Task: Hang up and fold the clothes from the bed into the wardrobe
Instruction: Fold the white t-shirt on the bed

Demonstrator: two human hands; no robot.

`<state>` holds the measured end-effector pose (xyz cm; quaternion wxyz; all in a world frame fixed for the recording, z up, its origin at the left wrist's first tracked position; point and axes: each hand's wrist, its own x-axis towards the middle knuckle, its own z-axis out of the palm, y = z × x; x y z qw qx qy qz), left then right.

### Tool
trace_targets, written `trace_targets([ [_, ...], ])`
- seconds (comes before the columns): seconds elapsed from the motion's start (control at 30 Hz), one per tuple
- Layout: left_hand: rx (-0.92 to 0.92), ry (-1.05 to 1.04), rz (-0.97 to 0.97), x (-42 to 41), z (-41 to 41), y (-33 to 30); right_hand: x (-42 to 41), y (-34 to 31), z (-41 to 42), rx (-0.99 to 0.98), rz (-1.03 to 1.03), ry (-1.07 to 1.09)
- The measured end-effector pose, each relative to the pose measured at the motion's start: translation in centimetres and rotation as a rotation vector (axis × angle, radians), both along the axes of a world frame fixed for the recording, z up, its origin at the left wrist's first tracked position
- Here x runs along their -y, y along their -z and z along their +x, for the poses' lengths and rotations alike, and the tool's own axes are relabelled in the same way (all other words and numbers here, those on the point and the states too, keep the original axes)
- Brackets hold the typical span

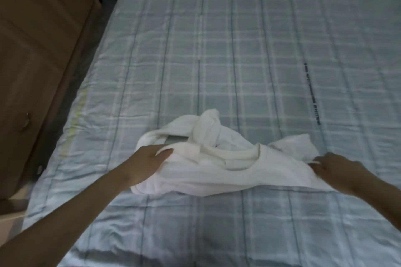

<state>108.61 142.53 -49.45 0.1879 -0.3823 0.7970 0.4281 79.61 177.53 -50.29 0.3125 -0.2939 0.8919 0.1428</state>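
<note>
Head view looks steeply down, close over the bed point(238, 50)

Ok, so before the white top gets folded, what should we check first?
1. Both hands on the white top: ok. The left hand holds its left side, and the right hand pinches its right edge.
2. Top lying flat: not ok. It is bunched and twisted, with a knot-like lump at the far side.
3. Neck opening found: ok. It faces up near the middle.
4. Room on the bed to spread it: ok. Bare checked cover lies beyond it.
5. Sleeves straightened: not ok. They are crumpled.
6. Wardrobe open and ready: cannot tell.
</note>
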Motion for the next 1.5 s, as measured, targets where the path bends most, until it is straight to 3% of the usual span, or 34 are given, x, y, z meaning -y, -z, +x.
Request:
trace_targets([
  [0.03, -0.079, 0.047, -0.009, -0.6, -0.1, 0.1, 0.1, 0.6, 0.5, -0.065, -0.001, -0.106],
  [0.1, -0.197, 0.097, -0.011, -1.6, -0.1, 0.2, 0.6, 1.8, 2.0, -0.123, -0.210, -0.233],
  [0.2, -0.225, 0.165, 0.030, -1.7, 0.8, -0.4, 1.9, 1.3, 4.0, -0.025, -0.395, -0.140],
  [0.3, 0.009, 0.534, -0.136, 0.2, 1.5, -3.2, 1.4, -2.4, 3.1, 0.021, -0.534, -0.006],
  [0.37, 0.219, 0.796, -0.278, 3.0, 1.9, -5.1, 0.8, -6.4, 2.2, 0.025, -0.461, -0.122],
  [0.4, 0.279, 0.815, -0.304, 4.4, 2.0, -6.3, 0.7, -8.7, 1.9, 0.014, -0.365, -0.226],
  [0.5, 0.161, 0.559, -0.331, 7.6, 2.2, -11.0, 1.3, -14.8, 0.3, -0.067, -0.229, -0.401],
  [0.6, -0.127, 0.154, -0.262, 7.8, 0.6, -18.4, 2.6, -20.7, -2.7, -0.151, -0.310, -0.285],
  [0.67, -0.252, 0.052, -0.214, 7.7, -1.1, -23.1, 3.2, -24.7, -4.7, -0.155, -0.396, -0.189],
  [0.77, -0.204, 0.209, -0.275, 8.2, -4.2, -29.4, 3.3, -29.3, -8.0, -0.098, -0.625, 0.050],
  [0.9, -0.102, 0.513, -0.416, 8.7, -8.2, -35.5, 2.4, -33.6, -10.7, -0.029, -1.003, 0.616],
  [1.03, -0.084, 0.588, -0.623, 11.0, -10.0, -38.4, 0.5, -36.4, -11.2, -0.161, -1.047, 0.637],
  [1.13, -0.198, 0.405, -0.612, 13.1, -9.4, -37.6, -0.8, -37.7, -11.9, -0.274, -0.854, 0.553],
  [1.27, -0.463, 0.093, -0.518, 12.6, -11.6, -36.7, -1.2, -38.1, -13.8, -0.314, -0.833, 0.578],
  [1.43, -0.180, -0.043, -0.755, 13.0, -17.2, -38.4, 2.5, -38.2, -14.9, 0.013, -0.902, 1.060],
  [1.5, -0.088, -0.002, -0.838, 13.6, -19.5, -39.2, 4.3, -38.2, -15.4, 0.128, -0.932, 1.111],
])
